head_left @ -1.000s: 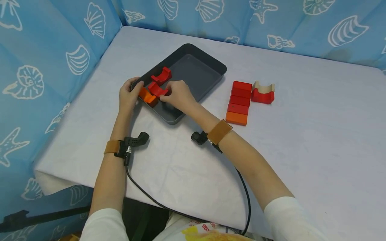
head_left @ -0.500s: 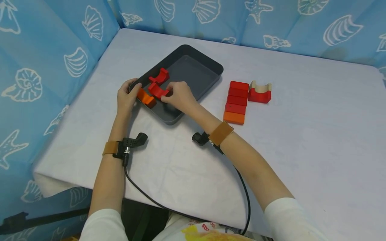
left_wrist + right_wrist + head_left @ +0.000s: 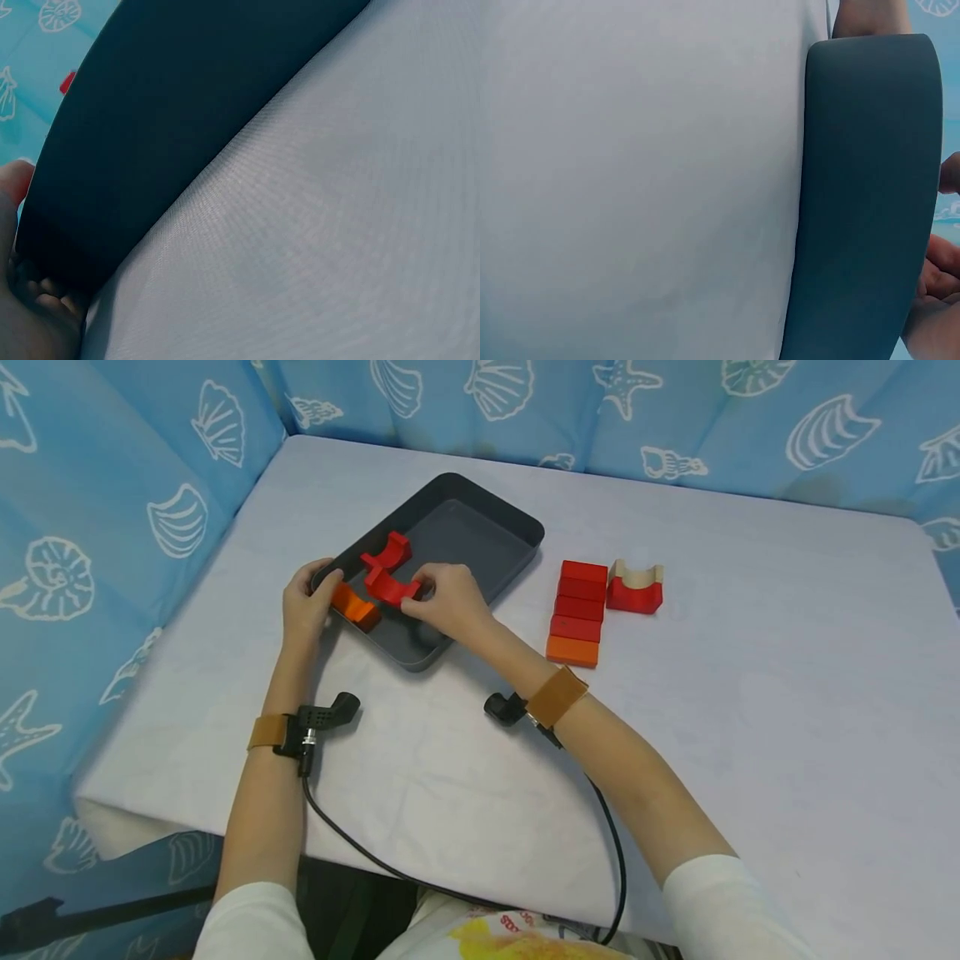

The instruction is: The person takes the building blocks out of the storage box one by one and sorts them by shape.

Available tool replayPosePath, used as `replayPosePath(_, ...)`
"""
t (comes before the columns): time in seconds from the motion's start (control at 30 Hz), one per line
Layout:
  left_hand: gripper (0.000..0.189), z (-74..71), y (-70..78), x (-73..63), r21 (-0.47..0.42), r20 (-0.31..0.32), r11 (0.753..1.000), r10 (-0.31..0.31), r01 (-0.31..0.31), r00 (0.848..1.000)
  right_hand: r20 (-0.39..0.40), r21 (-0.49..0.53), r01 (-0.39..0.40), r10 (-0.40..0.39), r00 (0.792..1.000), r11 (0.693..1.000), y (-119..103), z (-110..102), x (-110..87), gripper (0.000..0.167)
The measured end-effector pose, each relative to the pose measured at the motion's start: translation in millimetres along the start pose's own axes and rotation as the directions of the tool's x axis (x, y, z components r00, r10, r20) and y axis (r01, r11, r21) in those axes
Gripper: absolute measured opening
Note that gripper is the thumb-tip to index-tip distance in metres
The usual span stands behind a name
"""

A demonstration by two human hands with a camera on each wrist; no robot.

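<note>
A dark grey rectangular tray [image 3: 491, 522] lies slantwise on the table. My left hand [image 3: 303, 606] grips its left corner, thumb at the rim and fingers outside. With my right hand [image 3: 455, 600] I pinch the right end of a red arch-shaped block [image 3: 385, 588] inside the tray. Behind it sits another red arch block [image 3: 390, 552]. An orange arch block [image 3: 355, 607] rests by the left corner, near my left thumb. In both wrist views the tray's outer wall [image 3: 870, 195] hides the blocks almost entirely.
Right of the tray stands a row of several red blocks [image 3: 580, 608] with an orange block [image 3: 572, 651] at its near end. Beside it, a cream arch block [image 3: 637, 577] sits behind a red arch block [image 3: 634, 597]. A blue shell-patterned curtain [image 3: 510, 410] borders the table.
The red block pinched by my right hand has shifted slightly rightward within the tray, widening the gap to the orange block. My left hand keeps its grip on the corner.
</note>
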State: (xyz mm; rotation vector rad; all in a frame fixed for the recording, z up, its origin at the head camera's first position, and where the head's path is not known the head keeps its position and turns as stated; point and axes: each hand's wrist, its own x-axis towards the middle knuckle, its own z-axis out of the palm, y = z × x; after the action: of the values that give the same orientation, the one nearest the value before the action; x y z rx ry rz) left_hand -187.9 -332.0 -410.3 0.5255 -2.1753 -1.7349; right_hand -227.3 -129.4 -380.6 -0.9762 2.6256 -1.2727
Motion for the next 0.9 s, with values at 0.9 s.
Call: replayPosePath(0.9, 0.042, 0.0, -2.0, 0.4, 0.01, -0.013, 1.0, -0.014, 0.014, 1.0, -0.071, 0.019, 0.107, -0.106, 0.992, 0.994, 16.6, -27.0, -19.5, 0.015)
